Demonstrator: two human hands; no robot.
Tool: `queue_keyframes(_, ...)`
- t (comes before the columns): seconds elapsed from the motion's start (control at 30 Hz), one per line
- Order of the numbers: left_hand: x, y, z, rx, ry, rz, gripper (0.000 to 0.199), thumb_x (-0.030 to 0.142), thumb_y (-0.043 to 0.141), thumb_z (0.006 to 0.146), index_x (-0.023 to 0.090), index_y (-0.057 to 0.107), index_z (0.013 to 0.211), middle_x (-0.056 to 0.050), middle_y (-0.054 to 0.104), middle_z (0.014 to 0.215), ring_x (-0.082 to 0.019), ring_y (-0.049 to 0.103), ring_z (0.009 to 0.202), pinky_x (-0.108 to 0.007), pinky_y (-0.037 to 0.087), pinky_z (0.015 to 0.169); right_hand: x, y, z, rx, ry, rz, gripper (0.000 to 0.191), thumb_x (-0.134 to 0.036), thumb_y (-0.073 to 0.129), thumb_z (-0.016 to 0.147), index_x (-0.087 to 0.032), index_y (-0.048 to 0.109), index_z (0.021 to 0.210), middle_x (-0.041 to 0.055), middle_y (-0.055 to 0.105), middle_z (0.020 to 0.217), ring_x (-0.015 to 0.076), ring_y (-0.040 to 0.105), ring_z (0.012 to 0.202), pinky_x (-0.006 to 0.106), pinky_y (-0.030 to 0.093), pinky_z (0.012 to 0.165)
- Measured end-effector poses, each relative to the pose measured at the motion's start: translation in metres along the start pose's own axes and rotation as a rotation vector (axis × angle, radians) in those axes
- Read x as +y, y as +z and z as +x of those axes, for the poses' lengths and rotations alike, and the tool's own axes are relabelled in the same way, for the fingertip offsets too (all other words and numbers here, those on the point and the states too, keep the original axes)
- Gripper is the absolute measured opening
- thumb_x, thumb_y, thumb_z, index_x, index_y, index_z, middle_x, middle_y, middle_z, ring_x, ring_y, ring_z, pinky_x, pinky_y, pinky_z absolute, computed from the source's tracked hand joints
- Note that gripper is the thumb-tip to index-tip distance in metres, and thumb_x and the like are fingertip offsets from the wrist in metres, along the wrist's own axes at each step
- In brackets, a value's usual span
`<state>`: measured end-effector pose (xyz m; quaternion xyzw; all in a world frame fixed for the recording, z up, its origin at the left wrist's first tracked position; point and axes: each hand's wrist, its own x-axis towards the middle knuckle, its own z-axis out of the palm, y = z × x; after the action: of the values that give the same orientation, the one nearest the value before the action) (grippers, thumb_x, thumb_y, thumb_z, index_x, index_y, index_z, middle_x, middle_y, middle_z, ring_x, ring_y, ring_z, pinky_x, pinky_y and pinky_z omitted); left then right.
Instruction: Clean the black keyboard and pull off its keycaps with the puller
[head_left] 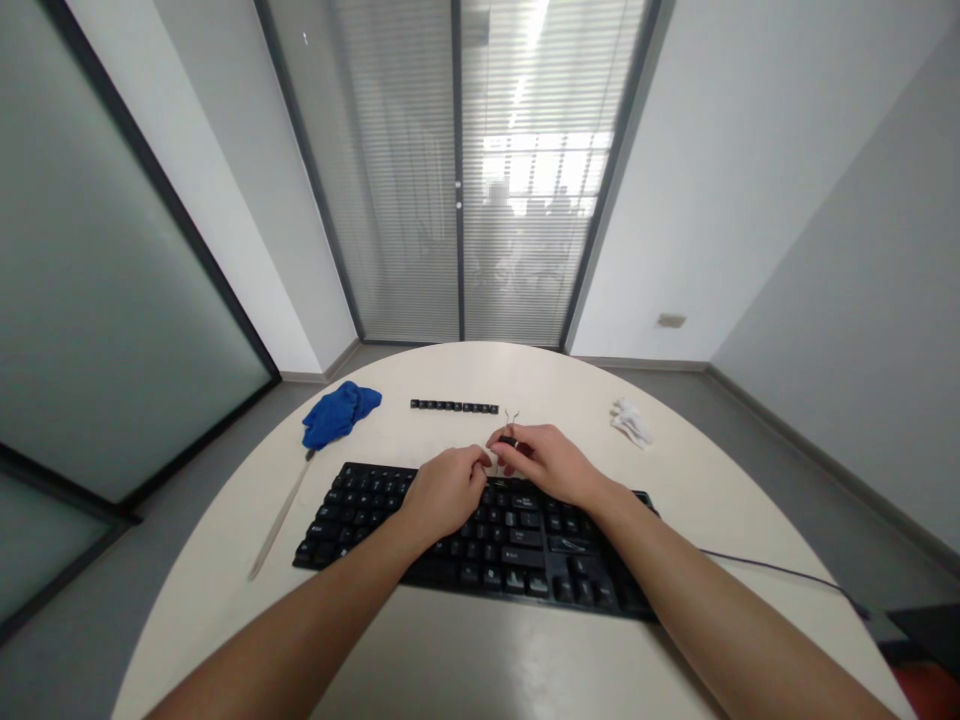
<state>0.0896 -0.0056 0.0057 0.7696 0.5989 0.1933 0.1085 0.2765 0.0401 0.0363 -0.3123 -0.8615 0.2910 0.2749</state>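
A black keyboard (517, 545) lies on the round table under both hands, its cable running off to the right. My right hand (551, 462) grips a small keycap puller (508, 440), its dark handle between the fingers and two thin wire prongs pointing away from me. Close beside it, my left hand (448, 490) is closed with thumb and fingertips pinched together over the keyboard's upper edge. What the left fingertips hold, if anything, is too small to make out. Beyond the hands, a row of several black keycaps (454, 406) lies on the table.
At the left of the white table (480, 372) lies a crumpled blue cloth (337, 412), with a thin brush-like stick (281, 520) running toward me from it. A crumpled white tissue or cloth (631, 422) sits at the right. The keyboard cable (772, 565) trails over the right side.
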Motion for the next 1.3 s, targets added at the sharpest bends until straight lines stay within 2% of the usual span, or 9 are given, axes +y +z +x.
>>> queue_keyframes(0.27,0.001,0.0,0.0,0.002,0.005,0.039,0.027,0.024,0.038,0.096,0.023,0.064,0.091,-0.004,0.071,0.088,-0.021,0.066,0.083,-0.029,0.046,0.07,0.004,0.001,0.0,-0.059,0.001,0.074,0.035,-0.046,0.048,0.097,-0.02,0.071,0.09,0.0019,0.072,0.076,0.0161,0.065,0.069,0.024,0.049,0.065)
queue_keyframes(0.43,-0.001,0.0,0.001,-0.02,0.008,0.01,0.027,0.025,0.038,0.097,0.023,0.064,0.091,-0.004,0.072,0.09,-0.021,0.067,0.085,-0.029,0.047,0.072,0.007,-0.001,-0.001,-0.072,-0.033,0.023,0.038,-0.049,0.052,0.095,-0.019,0.074,0.089,0.0021,0.072,0.071,0.015,0.062,0.063,0.023,0.047,0.06)
queue_keyframes(0.57,-0.002,0.0,0.001,-0.025,0.026,-0.054,0.03,0.025,0.036,0.098,0.023,0.066,0.098,-0.004,0.073,0.097,-0.021,0.067,0.091,-0.03,0.048,0.077,0.012,-0.003,-0.001,-0.089,-0.063,0.002,0.039,-0.049,0.055,0.093,-0.016,0.075,0.09,0.0045,0.073,0.074,0.016,0.064,0.066,0.024,0.048,0.062)
queue_keyframes(0.7,-0.002,0.0,0.001,-0.012,0.024,-0.072,0.03,0.024,0.036,0.097,0.024,0.066,0.098,-0.004,0.073,0.1,-0.021,0.067,0.093,-0.031,0.048,0.079,0.018,-0.002,-0.001,-0.097,0.002,0.046,0.038,-0.047,0.05,0.097,-0.016,0.072,0.09,0.0036,0.072,0.073,0.0149,0.063,0.063,0.023,0.046,0.059)
queue_keyframes(0.83,-0.002,0.001,0.001,-0.003,0.028,-0.098,0.029,0.023,0.037,0.096,0.024,0.066,0.098,-0.004,0.073,0.1,-0.021,0.067,0.093,-0.032,0.049,0.08,0.02,0.001,0.001,-0.09,0.036,0.08,0.035,-0.044,0.047,0.099,-0.017,0.067,0.09,0.0027,0.071,0.075,0.0149,0.064,0.066,0.025,0.048,0.063)
queue_keyframes(0.93,0.0,-0.001,0.001,0.0,0.025,-0.122,0.028,0.023,0.038,0.095,0.023,0.066,0.097,-0.004,0.073,0.099,-0.02,0.067,0.092,-0.031,0.049,0.081,0.023,0.004,0.001,-0.08,0.065,0.152,0.035,-0.046,0.047,0.099,-0.018,0.065,0.088,0.0028,0.069,0.075,0.0153,0.064,0.067,0.026,0.05,0.065)
queue_keyframes(1.1,0.006,-0.005,-0.003,-0.001,0.014,-0.141,0.018,0.027,0.049,0.09,0.024,0.066,0.092,-0.002,0.072,0.09,-0.02,0.066,0.085,-0.031,0.049,0.076,0.032,0.007,0.001,-0.055,0.188,0.409,0.036,-0.051,0.051,0.096,-0.018,0.06,0.085,0.0029,0.069,0.074,0.0161,0.065,0.066,0.029,0.053,0.064)
queue_keyframes(1.3,0.003,-0.001,-0.002,0.013,0.04,-0.273,0.022,0.043,0.059,0.088,0.023,0.067,0.093,-0.002,0.073,0.097,-0.021,0.067,0.09,-0.033,0.049,0.08,0.037,0.007,0.002,0.017,0.179,0.483,0.035,-0.051,0.056,0.093,-0.017,0.063,0.092,0.0031,0.071,0.076,0.0164,0.067,0.068,0.03,0.055,0.068)
